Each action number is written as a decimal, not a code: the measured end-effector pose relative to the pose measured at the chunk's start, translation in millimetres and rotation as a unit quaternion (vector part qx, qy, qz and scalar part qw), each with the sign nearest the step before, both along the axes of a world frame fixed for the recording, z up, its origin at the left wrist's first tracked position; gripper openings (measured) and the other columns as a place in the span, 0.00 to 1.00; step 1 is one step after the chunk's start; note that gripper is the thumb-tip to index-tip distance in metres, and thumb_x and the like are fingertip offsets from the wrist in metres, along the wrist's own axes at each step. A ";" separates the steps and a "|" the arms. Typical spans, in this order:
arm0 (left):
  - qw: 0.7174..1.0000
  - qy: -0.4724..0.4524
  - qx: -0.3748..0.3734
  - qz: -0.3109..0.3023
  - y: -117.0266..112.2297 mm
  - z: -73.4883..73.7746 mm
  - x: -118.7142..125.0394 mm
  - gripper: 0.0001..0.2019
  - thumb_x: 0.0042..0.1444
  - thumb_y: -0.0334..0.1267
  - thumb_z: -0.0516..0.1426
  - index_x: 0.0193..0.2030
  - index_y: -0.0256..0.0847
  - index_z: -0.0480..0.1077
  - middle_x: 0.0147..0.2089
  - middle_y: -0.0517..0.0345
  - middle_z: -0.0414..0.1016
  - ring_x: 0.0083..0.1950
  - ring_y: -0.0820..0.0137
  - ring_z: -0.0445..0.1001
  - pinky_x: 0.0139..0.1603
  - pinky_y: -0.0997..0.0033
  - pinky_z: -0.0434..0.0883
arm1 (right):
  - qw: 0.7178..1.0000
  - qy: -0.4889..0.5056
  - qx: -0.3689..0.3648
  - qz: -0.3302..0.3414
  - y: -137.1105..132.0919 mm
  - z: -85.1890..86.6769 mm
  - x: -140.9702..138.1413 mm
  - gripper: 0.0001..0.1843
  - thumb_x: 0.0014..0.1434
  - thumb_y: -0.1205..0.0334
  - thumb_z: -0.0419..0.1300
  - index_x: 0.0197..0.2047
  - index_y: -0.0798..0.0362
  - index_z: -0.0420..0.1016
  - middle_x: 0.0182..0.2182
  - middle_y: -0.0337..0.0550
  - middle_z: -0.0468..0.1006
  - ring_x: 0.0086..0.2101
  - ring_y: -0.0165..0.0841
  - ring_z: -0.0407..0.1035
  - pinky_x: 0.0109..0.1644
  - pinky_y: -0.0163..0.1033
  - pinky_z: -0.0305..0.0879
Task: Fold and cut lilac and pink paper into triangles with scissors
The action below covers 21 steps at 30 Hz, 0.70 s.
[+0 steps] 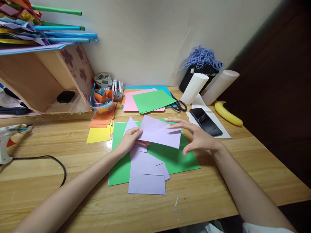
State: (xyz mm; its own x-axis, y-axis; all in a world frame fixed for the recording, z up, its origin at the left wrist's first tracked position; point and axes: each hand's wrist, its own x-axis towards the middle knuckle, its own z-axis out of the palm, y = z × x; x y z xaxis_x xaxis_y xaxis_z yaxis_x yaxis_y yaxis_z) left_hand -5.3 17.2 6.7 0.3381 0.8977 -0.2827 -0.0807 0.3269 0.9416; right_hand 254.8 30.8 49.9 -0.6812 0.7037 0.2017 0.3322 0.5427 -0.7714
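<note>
A light purple sheet of paper [161, 131] is pinched at its left end by my left hand [132, 139], thumb on top. It is raised at a slant over a green sheet [175, 158]. My right hand [200, 137] is at the sheet's right end, fingers spread and thumb apart, with fingertips over its upper right edge; whether they touch is unclear. Below, several more purple pieces [147, 174] lie partly overlapping on the green sheet and the wooden table. One has a slit cut into it. My left hand and the raised sheet hide some of these pieces.
Behind lie stacked coloured papers [153, 100], black-handled scissors [179, 105] and a tub of scraps [102, 100]. On the right are a phone [206, 121], a banana [227, 113] and white rolls [195, 88]. A glue gun [7, 142] with its cord is at the left.
</note>
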 end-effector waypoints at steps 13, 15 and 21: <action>0.995 0.016 0.030 -0.098 -4.2 4.6 -1.1 0.21 0.53 0.51 0.55 0.43 0.33 0.69 0.41 0.43 0.76 0.36 0.65 0.76 0.37 0.68 0.70 | 0.975 0.035 -0.049 -0.214 -4.0 -26.9 -27.6 0.15 0.53 0.53 0.59 0.42 0.52 0.76 0.44 0.45 0.75 0.44 0.40 0.68 0.47 0.43 0.63; 0.993 0.018 0.041 -0.105 -4.7 3.3 -1.6 0.21 0.55 0.52 0.52 0.43 0.32 0.69 0.42 0.43 0.76 0.36 0.65 0.76 0.38 0.68 0.71 | 0.969 0.017 -0.086 -0.232 -2.6 -30.2 -26.8 0.18 0.52 0.51 0.59 0.41 0.54 0.76 0.39 0.45 0.77 0.39 0.40 0.69 0.42 0.42 0.65; 0.987 0.072 0.084 -0.114 -9.3 3.3 0.8 0.19 0.55 0.51 0.52 0.39 0.35 0.67 0.38 0.50 0.74 0.36 0.66 0.76 0.36 0.68 0.70 | 0.957 -0.007 -0.133 -0.256 -2.5 -36.2 -29.7 0.20 0.49 0.48 0.61 0.36 0.56 0.76 0.29 0.42 0.76 0.30 0.36 0.68 0.31 0.37 0.61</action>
